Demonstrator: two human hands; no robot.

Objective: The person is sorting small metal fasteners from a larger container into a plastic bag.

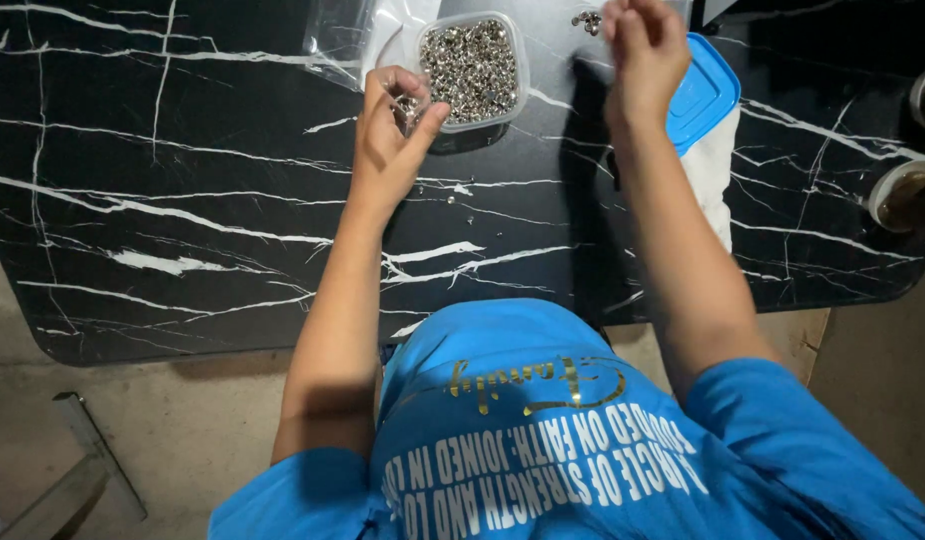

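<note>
While 2 hands work, 1 tub (517,95).

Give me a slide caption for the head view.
Left hand pinches small metal studs beside a full tub; right hand hovers near a blue lid.

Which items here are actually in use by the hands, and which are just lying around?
In use:
- left hand pinching small metal pieces
- right hand
- clear tub of metal studs
- small stud cluster

Lying about:
- blue lid
- clear plastic bag
- white cloth
- round containers at table edge
</note>
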